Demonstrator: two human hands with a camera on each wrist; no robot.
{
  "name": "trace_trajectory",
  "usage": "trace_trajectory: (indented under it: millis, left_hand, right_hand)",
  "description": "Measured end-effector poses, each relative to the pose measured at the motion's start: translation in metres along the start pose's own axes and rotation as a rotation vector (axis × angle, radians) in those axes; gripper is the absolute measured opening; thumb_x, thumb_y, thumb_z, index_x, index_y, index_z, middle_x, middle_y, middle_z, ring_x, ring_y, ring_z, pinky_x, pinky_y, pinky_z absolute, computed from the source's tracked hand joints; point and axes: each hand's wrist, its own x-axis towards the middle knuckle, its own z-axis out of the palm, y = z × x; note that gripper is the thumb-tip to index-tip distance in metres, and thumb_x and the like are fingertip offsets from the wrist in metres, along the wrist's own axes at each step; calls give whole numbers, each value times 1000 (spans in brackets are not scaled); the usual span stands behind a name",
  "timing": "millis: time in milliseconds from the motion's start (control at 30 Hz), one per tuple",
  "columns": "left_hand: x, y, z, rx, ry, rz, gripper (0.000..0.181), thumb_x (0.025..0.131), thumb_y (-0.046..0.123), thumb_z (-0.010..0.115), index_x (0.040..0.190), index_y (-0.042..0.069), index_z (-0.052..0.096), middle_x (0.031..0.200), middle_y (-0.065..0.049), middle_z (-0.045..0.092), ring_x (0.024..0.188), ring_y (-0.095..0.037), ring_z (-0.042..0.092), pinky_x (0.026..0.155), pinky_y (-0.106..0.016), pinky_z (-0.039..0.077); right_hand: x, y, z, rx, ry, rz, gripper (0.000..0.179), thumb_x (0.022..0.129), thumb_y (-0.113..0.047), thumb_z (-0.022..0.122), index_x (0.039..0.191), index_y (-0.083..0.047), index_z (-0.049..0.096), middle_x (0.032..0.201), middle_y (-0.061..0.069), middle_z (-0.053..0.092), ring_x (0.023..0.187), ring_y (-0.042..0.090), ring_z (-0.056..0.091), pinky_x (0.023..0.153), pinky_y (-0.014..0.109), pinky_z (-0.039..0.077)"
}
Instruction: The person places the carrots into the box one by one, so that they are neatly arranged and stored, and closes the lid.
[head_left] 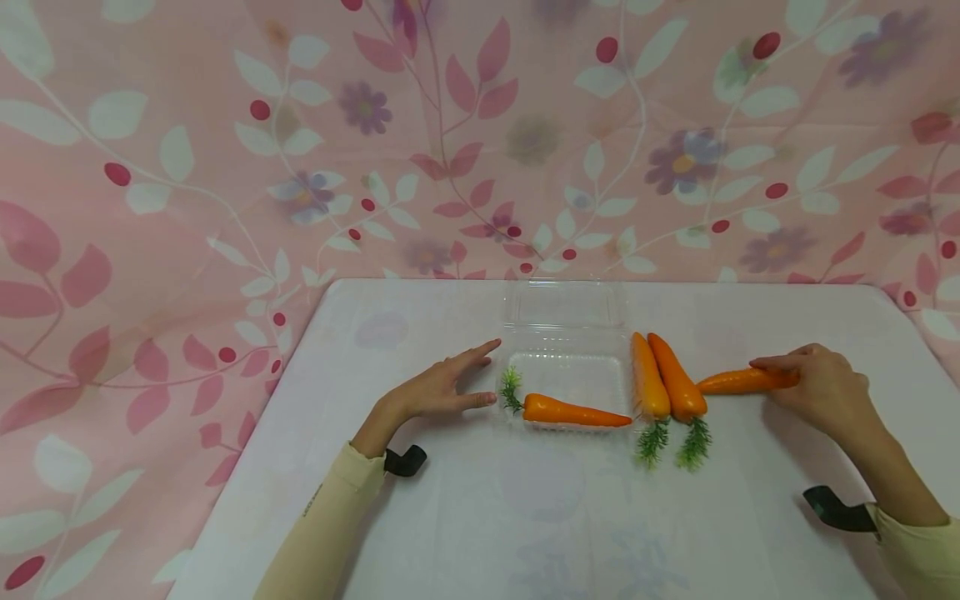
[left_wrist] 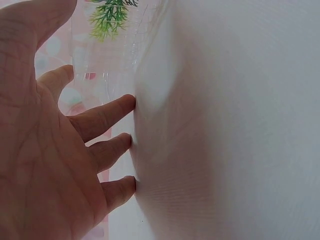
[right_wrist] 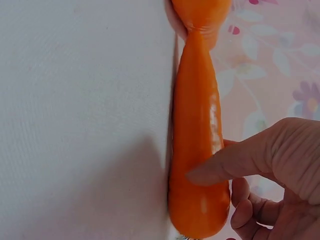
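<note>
At the right of the head view my right hand [head_left: 823, 390] pinches the thick end of an orange carrot [head_left: 735, 382]. In the right wrist view the thumb lies across this carrot [right_wrist: 196, 115], which lies along the table. Its tip points left, at another carrot [head_left: 677, 379]. My left hand [head_left: 433, 388], fingers spread and fairly straight, is beside the left edge of a clear plastic clamshell box [head_left: 562, 371]; contact is hard to tell. One carrot [head_left: 573, 411] with green leaves lies across the box's front part. The left wrist view shows the fingertips [left_wrist: 127, 102] at the table.
The box's lid [head_left: 564, 304] stands open toward the back. A lighter orange carrot [head_left: 650, 377] lies against the box's right side, leaves toward the front. A white cloth covers the table [head_left: 480, 517]. Behind it hangs a pink floral curtain [head_left: 480, 142].
</note>
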Motion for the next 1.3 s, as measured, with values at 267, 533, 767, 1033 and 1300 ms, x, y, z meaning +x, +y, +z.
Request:
trace_trajectory:
  millis: [267, 533, 767, 1033, 1300]
  left_hand:
    - [-1, 1, 0, -6, -3, -3, 89, 88, 64, 61, 159, 36, 15, 151, 3, 44, 140, -10, 35, 114, -61, 13]
    - [-1, 2, -1, -1, -9, -8, 89, 88, 64, 61, 159, 36, 15, 152, 3, 43, 140, -9, 34, 114, -60, 13]
    - [-1, 2, -1, -11, -6, -6, 89, 88, 64, 61, 159, 37, 15, 152, 3, 43, 140, -9, 34, 113, -62, 12]
    - [-2, 1, -1, -12, -1, -2, 88, 88, 63, 62, 158, 38, 15, 151, 3, 43, 140, -10, 35, 113, -62, 13]
    - [-1, 1, -1, -3, -1, 2, 88, 88, 64, 61, 159, 37, 15, 151, 3, 43, 140, -10, 34, 113, -61, 14]
  right_hand:
    - [-1, 4, 6, 31, 23, 9, 34, 76, 5, 62, 104, -6, 77, 97, 27, 54, 81, 40, 45, 56, 45, 30]
    - [-1, 6, 9, 74, 18, 10, 35, 74, 11, 56, 99, -2, 78, 101, 26, 55, 88, 44, 47, 55, 42, 37]
    - [-3, 1, 8, 144, 2, 20, 25, 80, 12, 59, 94, 2, 77, 104, 28, 52, 88, 44, 46, 57, 31, 41]
    - [-4, 1, 9, 160, 65, -14, 12, 88, 1, 66, 91, -2, 77, 103, 22, 57, 82, 31, 45, 57, 31, 39]
    - [-4, 1, 11, 165, 58, 11, 15, 93, -10, 66, 101, 1, 74, 103, 22, 57, 83, 31, 47, 53, 26, 41]
